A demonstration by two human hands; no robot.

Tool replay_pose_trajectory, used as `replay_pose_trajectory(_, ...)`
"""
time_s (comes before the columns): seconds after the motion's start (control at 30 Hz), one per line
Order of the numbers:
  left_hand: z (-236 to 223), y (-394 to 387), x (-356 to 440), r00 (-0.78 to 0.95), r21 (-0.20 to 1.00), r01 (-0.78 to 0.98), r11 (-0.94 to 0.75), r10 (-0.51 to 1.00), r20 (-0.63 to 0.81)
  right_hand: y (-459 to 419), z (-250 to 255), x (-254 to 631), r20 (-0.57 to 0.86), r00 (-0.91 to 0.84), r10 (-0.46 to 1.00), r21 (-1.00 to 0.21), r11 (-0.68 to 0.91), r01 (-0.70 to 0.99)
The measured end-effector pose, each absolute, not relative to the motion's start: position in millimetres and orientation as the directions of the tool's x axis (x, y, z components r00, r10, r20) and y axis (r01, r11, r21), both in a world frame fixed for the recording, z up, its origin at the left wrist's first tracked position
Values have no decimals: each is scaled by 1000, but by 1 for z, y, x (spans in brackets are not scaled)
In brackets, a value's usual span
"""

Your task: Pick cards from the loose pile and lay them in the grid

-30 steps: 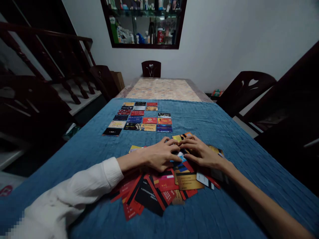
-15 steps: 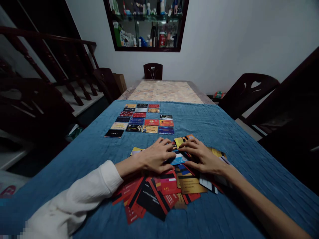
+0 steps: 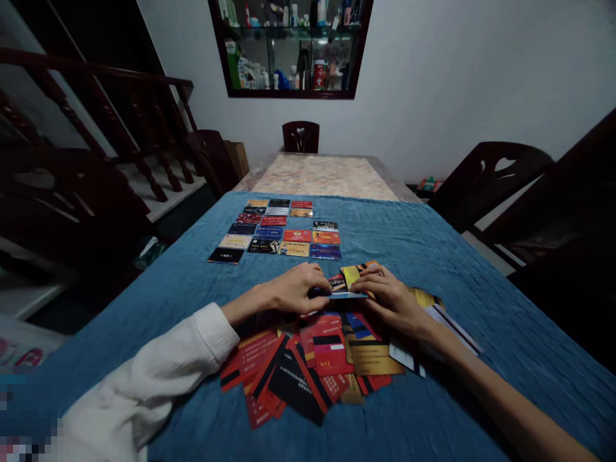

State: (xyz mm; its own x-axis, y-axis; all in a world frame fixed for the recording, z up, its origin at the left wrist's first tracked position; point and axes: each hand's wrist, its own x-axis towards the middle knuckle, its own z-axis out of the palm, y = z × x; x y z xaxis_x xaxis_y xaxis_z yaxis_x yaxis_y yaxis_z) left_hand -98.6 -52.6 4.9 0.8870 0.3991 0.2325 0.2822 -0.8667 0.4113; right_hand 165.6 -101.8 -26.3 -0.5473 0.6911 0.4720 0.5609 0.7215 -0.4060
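Note:
A light blue card [image 3: 348,296] is raised and tilted nearly edge-on above a loose pile. My left hand [image 3: 299,287] pinches its left end with curled fingers. At the other end, my right hand [image 3: 389,299] has its thumb and fingers closed on the card. Under and around both hands lie overlapping cards, among them a black card [image 3: 296,386], a red card with a black stripe [image 3: 331,354] and a gold card [image 3: 375,357]. A yellow card [image 3: 352,274] lies just beyond my right fingertips. The fingertips are partly hidden.
Farther off on the blue cloth [image 3: 409,237], several cards lie face up in neat rows, including a black one [image 3: 225,255] and a dark blue one [image 3: 326,251]. Dark wooden chairs [image 3: 486,179] stand around the table. A glass-shelved cabinet [image 3: 291,94] is set in the wall.
The light blue card has gone from lying fairly flat on the pile to standing tilted between both hands. My left hand's fingers have curled in around its end. The view has shifted slightly.

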Motion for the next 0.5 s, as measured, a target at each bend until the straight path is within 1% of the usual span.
replay_pose_trajectory(0.1, 3, -49, -98, 851, 481, 294, -826, 455, 261, -101, -28, 162, 513, -486, 708, -425, 701, 572)
replay_pose_trajectory(0.2, 1, -46, -98, 808, 512, 315, -799, 509, 297, -100, -29, 158, 539, -414, 734, -447, 665, 598)
replay_pose_trajectory(0.3, -2, -45, -97, 787, 507, 329, -797, 528, 319, -100, -33, 156, 554, -361, 750, -448, 634, 630)
replay_pose_trajectory(0.5, -9, -42, -97, 756, 469, 367, -803, 551, 352, -98, -41, 154, 584, -338, 738, -382, 618, 687)
